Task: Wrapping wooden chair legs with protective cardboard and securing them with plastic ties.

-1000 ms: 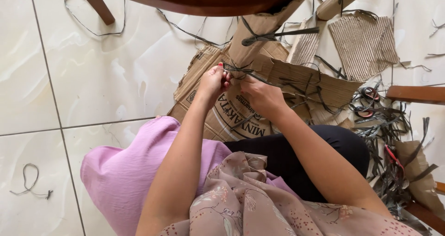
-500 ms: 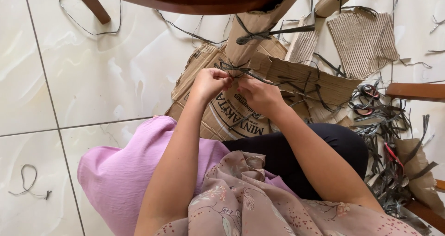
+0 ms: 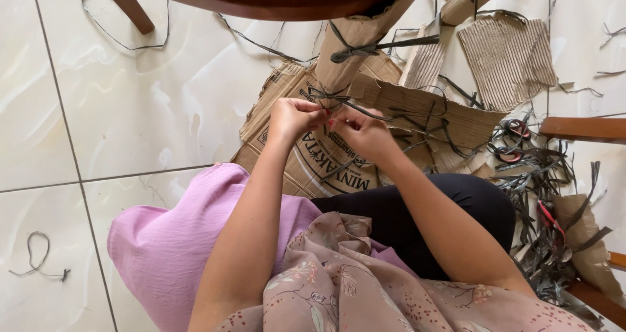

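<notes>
Together, both hands are pinching a thin dark plastic strap (image 3: 357, 107).
Left hand (image 3: 293, 118) and right hand (image 3: 365, 131) are closing fingertips on it; strap is running rightward-upward across the brown cardboard-wrapped leg (image 3: 355, 42).

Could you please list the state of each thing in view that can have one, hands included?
left hand: closed, pinching the dark strap.
right hand: closed, pinching the same strap.
dark strap: knotted around the cardboard-wrapped leg.
cardboard-wrapped leg: wrapped, tied with straps.
flat cardboard box: flattened on the floor.
corrugated sheet: lying flat, edges torn.
loose straps pile: tangled.
</notes>
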